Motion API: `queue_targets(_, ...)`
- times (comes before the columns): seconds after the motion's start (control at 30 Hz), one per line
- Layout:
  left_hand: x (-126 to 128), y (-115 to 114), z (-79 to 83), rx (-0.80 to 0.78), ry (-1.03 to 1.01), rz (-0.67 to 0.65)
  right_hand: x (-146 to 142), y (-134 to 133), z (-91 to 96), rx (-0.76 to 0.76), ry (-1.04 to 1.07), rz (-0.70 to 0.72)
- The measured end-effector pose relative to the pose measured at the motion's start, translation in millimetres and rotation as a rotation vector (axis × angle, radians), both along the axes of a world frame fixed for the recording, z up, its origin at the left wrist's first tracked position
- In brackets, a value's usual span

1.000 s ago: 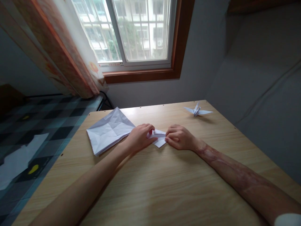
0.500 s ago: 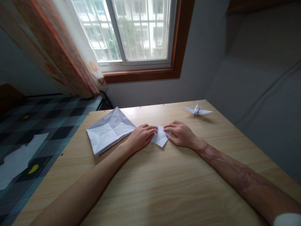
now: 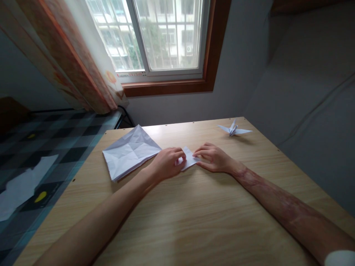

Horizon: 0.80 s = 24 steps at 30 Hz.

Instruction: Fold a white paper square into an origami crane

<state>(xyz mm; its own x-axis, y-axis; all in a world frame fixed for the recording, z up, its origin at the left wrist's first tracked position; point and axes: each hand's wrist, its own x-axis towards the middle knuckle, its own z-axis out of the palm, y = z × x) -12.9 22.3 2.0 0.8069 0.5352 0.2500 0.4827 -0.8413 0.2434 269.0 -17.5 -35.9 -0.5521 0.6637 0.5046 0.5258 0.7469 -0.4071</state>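
A small white piece of folded paper [image 3: 189, 159] lies on the wooden tabletop between my hands. My left hand [image 3: 169, 162] is closed at its left side, with thumb and forefinger curled together on the paper; part of the paper is hidden under it. At the right edge, my right hand [image 3: 213, 157] pinches the paper with its fingertips. Just left of my left hand rest larger creased white sheets [image 3: 130, 153], stacked with a torn-looking edge. A finished paper crane [image 3: 232, 130] stands beyond my right hand, wings spread.
The wooden table [image 3: 155, 225] ends at a wall below a window [image 3: 172, 37]. To the left is a checkered bed cover [image 3: 83, 123] with a torn white paper [image 3: 26, 186] on it. A curtain [image 3: 83, 74] hangs at the back left.
The near corner of the small paper, which pointed toward me, is now folded up. My left thumb and forefinger have curled in, and my right fingers have shifted slightly.
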Motion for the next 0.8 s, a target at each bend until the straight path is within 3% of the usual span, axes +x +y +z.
queue_targets(0.2, 4.2, -9.4, 1.5, -0.024, 0.009, 0.066, 0.1, 1.1, -0.5, 0.002, -0.001, 0.012)
queue_targets(0.53, 2.9, -9.9, 7.0, -0.081, 0.035, -0.046, -0.7, -0.9, 2.7, 0.0, -0.018, 0.037)
queue_targets(0.8, -10.9, 8.6, 25.4, -0.32, 0.05, -0.123, 0.6, 0.5, 0.4, -0.01, -0.019, 0.038)
